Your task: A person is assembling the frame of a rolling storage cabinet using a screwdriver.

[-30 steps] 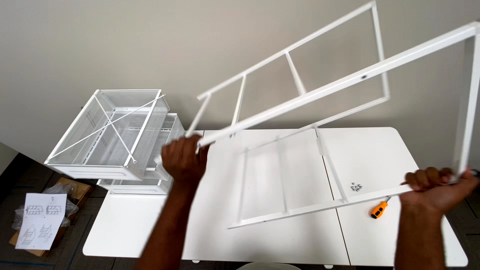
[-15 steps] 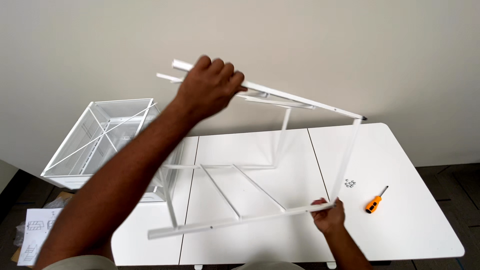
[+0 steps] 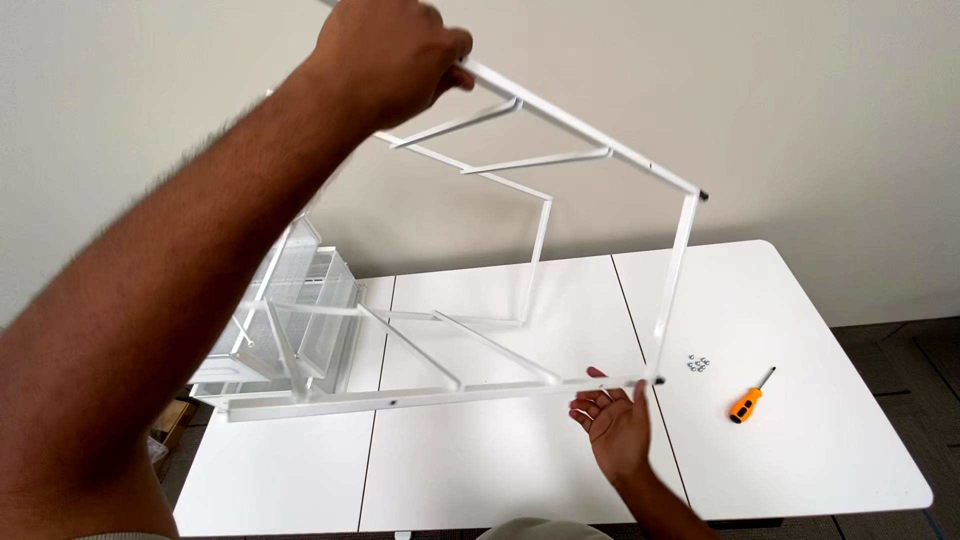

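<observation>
A white metal frame [image 3: 600, 155] with side rails and cross runners hangs tilted in the air over the white table [image 3: 480, 470]. My left hand [image 3: 390, 55] grips its upper rail near the top of the view, with my forearm reaching across the left side. My right hand [image 3: 612, 420] is palm up under the lower rail near its right corner. Its fingers curl loosely around that rail.
White wire mesh baskets [image 3: 300, 300] are stacked at the table's left end, partly behind the frame. A small cluster of screws [image 3: 697, 363] and an orange-handled screwdriver [image 3: 750, 398] lie on the right part of the table. A plain wall stands behind.
The frame has been turned over and swung round. My left hand rose from the table edge to the top rail, and my right hand slid from the far right to the lower corner.
</observation>
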